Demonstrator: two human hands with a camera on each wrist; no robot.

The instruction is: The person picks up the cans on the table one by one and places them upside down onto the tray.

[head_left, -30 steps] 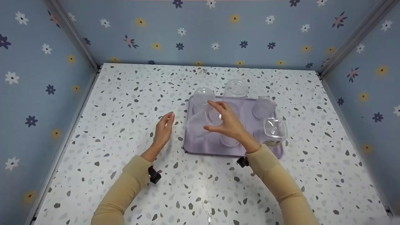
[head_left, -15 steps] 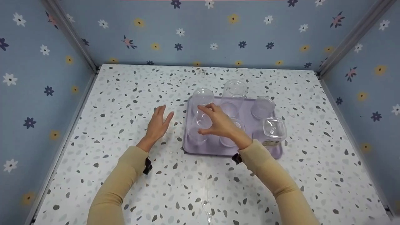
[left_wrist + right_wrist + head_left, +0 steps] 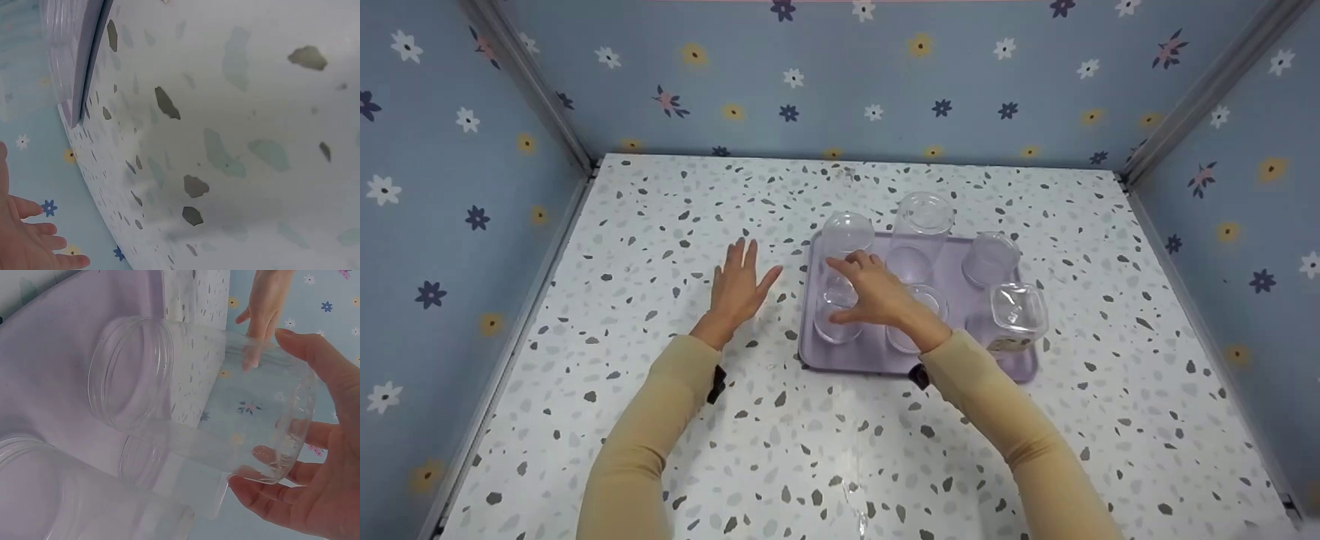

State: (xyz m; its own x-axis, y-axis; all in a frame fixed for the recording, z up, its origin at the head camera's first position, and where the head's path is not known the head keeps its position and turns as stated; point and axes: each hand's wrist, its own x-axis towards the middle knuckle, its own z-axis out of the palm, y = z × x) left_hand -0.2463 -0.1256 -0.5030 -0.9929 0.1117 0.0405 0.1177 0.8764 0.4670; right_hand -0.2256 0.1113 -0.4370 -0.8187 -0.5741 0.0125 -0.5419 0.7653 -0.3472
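Observation:
My right hand (image 3: 877,292) holds a clear jar (image 3: 197,399) by its base, thumb on one side and fingers round the other. The jar is upside down, its threaded mouth towards the purple tray (image 3: 870,361), at the tray's front left in the head view. Part of it is hidden behind the fingers there. My left hand (image 3: 736,285) hovers left of the tray, fingers spread, with nothing in it. It also shows at the edge of the left wrist view, its fingers (image 3: 42,229) apart.
More clear jars share the tray: one at back left (image 3: 847,232), a tall one at the back (image 3: 924,221), one in front (image 3: 928,298), a short one at right (image 3: 991,259) and a square one (image 3: 1018,311). Flowered panels (image 3: 840,82) enclose the speckled table (image 3: 780,450).
My right hand has moved left and slightly down with the jar, which now stands more upright over the tray's front-left part. My left hand has lifted away and spread its fingers.

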